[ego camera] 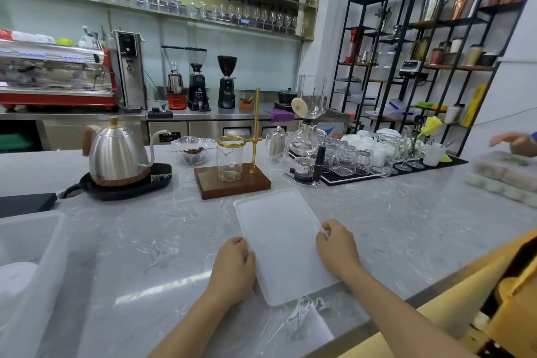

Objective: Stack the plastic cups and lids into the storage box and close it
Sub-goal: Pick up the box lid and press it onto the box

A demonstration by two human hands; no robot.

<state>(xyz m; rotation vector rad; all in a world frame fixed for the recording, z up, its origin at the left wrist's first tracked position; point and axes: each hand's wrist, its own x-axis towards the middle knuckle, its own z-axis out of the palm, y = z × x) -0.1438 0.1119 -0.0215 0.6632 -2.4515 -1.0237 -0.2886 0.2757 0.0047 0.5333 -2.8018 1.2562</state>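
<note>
A flat translucent white box lid [279, 238] lies on the grey marble counter in front of me. My left hand [232, 267] grips its left long edge near the front. My right hand [337, 244] grips its right long edge. The translucent storage box [43, 264] stands at the far left of the counter, open at the top, with something white inside that I cannot make out. Plastic cups and lids are not clearly visible.
A wooden drip stand with glass beaker [231, 174] stands just behind the lid. A steel kettle [116, 154] is at back left, a black mat of glasses [363, 154] at back right. Another person's hand [514, 141] and clear boxes [505, 174] are at the right edge.
</note>
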